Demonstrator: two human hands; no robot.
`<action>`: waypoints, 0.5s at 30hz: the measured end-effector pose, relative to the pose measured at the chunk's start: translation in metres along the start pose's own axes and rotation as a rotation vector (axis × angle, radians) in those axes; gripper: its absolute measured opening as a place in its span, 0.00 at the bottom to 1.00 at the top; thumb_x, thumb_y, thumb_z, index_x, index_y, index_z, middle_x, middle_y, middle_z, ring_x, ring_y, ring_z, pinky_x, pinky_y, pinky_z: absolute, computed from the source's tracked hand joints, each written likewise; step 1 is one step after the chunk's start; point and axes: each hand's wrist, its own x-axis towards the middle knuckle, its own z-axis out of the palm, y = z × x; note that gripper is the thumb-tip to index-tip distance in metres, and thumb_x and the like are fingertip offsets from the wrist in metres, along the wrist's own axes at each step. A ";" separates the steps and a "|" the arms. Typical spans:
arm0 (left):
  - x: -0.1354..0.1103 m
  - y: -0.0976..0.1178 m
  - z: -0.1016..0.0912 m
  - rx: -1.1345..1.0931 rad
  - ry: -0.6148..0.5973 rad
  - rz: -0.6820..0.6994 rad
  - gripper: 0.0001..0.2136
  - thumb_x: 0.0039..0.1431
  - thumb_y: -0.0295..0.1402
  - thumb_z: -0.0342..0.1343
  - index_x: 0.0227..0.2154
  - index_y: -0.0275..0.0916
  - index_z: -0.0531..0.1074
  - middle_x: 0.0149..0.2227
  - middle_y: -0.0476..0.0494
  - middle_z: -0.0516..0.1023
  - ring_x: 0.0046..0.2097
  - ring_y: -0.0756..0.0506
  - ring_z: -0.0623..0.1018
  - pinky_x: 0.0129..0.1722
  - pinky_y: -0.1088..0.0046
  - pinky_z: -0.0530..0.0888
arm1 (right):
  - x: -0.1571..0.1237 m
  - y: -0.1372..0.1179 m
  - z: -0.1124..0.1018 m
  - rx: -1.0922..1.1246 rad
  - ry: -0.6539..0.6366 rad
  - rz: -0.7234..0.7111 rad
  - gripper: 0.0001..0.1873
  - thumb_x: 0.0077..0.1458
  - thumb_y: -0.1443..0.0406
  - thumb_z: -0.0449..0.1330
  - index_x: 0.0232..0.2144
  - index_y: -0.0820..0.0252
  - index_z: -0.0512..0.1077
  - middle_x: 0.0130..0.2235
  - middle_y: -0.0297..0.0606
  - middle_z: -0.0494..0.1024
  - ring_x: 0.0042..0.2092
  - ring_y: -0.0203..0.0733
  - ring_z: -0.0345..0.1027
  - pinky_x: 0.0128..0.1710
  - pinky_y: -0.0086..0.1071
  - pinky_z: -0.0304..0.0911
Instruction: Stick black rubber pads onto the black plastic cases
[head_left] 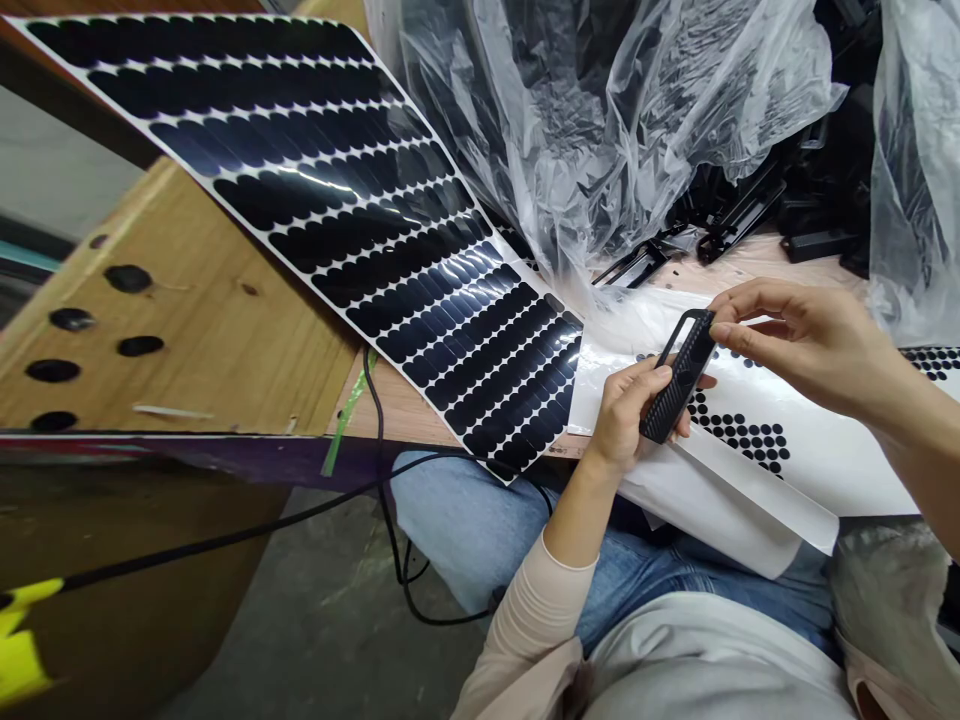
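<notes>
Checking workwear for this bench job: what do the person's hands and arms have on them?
The left hand and right hand are bare, with no gloves, rings or watch showing. A pale beige long sleeve ends partway up the left forearm.

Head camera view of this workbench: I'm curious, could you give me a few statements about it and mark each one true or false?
The left hand and the right hand both hold the black ribbed plastic part. True.

A clear plastic bag covers the sheet of black oval stickers. False: the bag lies beyond the sheet, and the stickers show uncovered.

The right hand holds scissors. False: it pinches the upper end of the black ribbed plastic part.

The person wears blue jeans. True.
</notes>
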 end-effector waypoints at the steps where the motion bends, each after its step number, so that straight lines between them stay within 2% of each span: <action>1: 0.000 0.000 0.000 -0.003 -0.001 0.001 0.21 0.59 0.49 0.65 0.38 0.32 0.78 0.38 0.32 0.87 0.20 0.49 0.77 0.17 0.75 0.68 | 0.000 0.000 0.000 0.000 0.002 -0.008 0.16 0.65 0.48 0.69 0.37 0.52 0.82 0.44 0.41 0.84 0.46 0.51 0.79 0.50 0.45 0.77; 10: 0.000 -0.001 -0.001 -0.006 0.001 0.000 0.21 0.60 0.50 0.65 0.38 0.32 0.78 0.37 0.33 0.87 0.20 0.49 0.76 0.17 0.75 0.68 | -0.004 0.001 0.003 -0.136 0.037 -0.074 0.10 0.67 0.53 0.67 0.40 0.51 0.80 0.46 0.41 0.87 0.48 0.57 0.81 0.52 0.54 0.76; 15: 0.000 -0.001 -0.001 -0.010 -0.004 0.003 0.21 0.59 0.49 0.65 0.39 0.32 0.78 0.37 0.33 0.87 0.20 0.49 0.76 0.17 0.75 0.68 | -0.008 -0.006 0.007 -0.201 0.095 -0.117 0.04 0.67 0.58 0.66 0.40 0.50 0.80 0.46 0.40 0.87 0.47 0.59 0.83 0.50 0.54 0.76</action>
